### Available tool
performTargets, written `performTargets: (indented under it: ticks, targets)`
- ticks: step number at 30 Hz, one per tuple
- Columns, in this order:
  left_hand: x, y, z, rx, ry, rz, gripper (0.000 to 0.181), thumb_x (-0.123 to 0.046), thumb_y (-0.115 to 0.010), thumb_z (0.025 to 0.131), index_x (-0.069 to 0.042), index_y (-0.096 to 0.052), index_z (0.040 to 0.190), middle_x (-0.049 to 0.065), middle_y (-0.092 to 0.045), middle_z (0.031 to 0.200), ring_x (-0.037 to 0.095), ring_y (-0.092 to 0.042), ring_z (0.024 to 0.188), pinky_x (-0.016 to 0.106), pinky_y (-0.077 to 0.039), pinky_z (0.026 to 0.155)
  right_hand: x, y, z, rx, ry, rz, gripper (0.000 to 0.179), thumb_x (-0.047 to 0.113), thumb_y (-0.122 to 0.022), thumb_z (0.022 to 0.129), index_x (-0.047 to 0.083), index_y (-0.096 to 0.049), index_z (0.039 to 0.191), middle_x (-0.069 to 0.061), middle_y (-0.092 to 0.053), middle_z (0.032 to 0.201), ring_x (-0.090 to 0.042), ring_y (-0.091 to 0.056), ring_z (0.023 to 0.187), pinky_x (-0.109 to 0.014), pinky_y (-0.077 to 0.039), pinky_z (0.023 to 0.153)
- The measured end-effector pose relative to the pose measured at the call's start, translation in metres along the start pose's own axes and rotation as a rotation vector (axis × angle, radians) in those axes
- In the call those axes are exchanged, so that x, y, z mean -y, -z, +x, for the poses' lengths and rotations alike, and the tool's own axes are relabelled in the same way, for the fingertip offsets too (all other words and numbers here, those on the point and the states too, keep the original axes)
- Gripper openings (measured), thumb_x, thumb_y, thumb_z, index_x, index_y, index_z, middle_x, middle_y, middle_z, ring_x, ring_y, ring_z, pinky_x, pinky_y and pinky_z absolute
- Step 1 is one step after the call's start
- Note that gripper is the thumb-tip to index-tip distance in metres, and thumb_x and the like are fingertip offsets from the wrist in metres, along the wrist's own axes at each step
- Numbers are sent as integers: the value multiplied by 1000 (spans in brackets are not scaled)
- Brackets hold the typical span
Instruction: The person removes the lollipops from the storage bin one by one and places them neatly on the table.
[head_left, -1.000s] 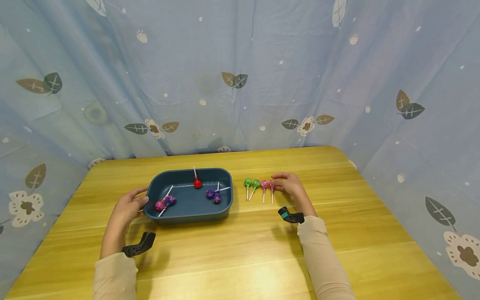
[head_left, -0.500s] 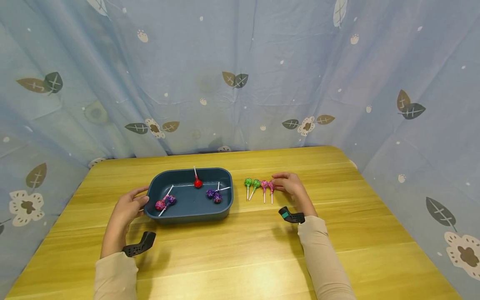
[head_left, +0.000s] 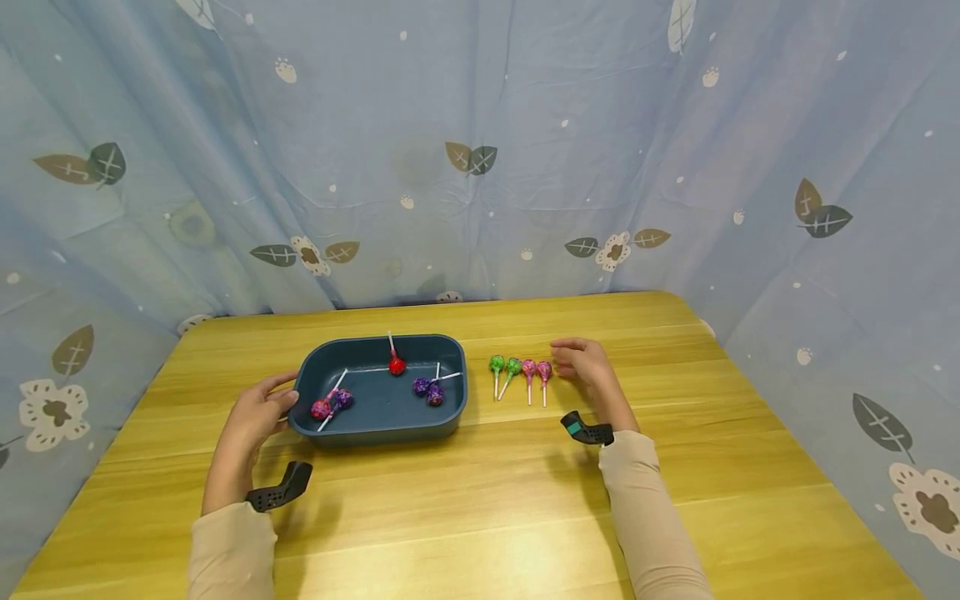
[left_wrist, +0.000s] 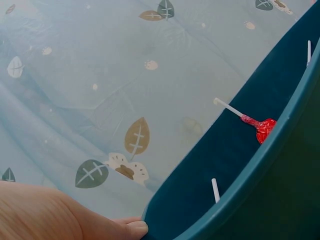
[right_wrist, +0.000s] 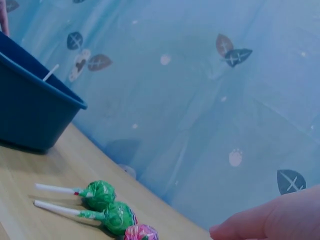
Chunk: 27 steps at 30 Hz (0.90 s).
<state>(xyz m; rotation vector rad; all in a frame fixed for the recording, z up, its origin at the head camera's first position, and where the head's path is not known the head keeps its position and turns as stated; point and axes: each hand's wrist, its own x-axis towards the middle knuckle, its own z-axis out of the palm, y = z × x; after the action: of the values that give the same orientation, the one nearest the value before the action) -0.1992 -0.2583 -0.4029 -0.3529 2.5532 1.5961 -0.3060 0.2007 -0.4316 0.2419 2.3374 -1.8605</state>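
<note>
From my head view, my left hand [head_left: 258, 412] grips the left end of the blue tray [head_left: 378, 437], which sits on the counter [head_left: 465, 517]. Inside, a red lollipop [head_left: 397, 367] leans at the far wall, a pink-and-red lollipop [head_left: 320, 409] lies beside a purple lollipop [head_left: 342, 399] at the left, and two purple lollipops [head_left: 435, 394] lie at the right. To the tray's right, two green lollipops [head_left: 497, 364] and two pink lollipops [head_left: 544, 369] form a row; my right hand [head_left: 585, 365] hovers just right of it, fingers loose and holding nothing. In my left wrist view, my thumb [left_wrist: 136, 229] presses the tray's rim, and the red lollipop's stick pokes above the far edge. My right wrist view shows a fingertip [right_wrist: 216, 232] near the row, apart from the visible pink wrapper.
</note>
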Motion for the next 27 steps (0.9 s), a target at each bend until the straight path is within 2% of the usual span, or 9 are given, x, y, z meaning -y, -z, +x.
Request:
performTargets:
  ticks: [6,10,15,20,24,27]
  targets:
    - [-1,-1,1,-4,2,-15,51,-12,-44,103,2,-30,150,31,-41,141,31,-60,107,27,-51,72,8,0,-6,19,40,39,36,13,-54,100,-6,-55,130,-23,-56,125,-38,-57,110,-45,-46,93]
    - [0,0,1,-6,13,-17,51,-12,-44,103,2,-29,150,31,-40,141,35,-58,112,28,-51,74,11,-6,-14,49,58,100,35,12,-53,100,-6,-55,131,-24,-55,125,-39,-55,112,-46,-45,95]
    - [1,1,1,-8,11,-16,50,-12,-43,103,2,-29,150,31,-40,141,37,-56,114,28,-51,74,15,-22,-22,103,77,148,37,9,-51,101,-7,-51,134,-24,-55,123,-40,-56,108,-47,-45,94]
    - [0,1,2,-10,13,-22,51,-13,-43,104,2,-29,150,31,-40,141,39,-55,116,27,-52,73,19,-41,-28,170,81,259,39,7,-52,100,-5,-48,137,-26,-54,126,-44,-53,113,-49,-42,97]
    - [0,0,2,-15,25,-26,51,-12,-43,103,2,-29,150,31,-40,141,40,-53,117,29,-52,75,25,-57,-35,249,113,324,44,7,-53,99,-5,-43,140,-25,-53,126,-48,-46,119,-52,-38,100]
    - [0,-1,1,-16,24,-29,50,-11,-43,103,2,-29,150,31,-41,141,40,-54,116,28,-52,73,29,-67,-39,292,146,353,43,6,-54,99,-7,-43,139,-22,-54,121,-48,-47,117,-51,-39,100]
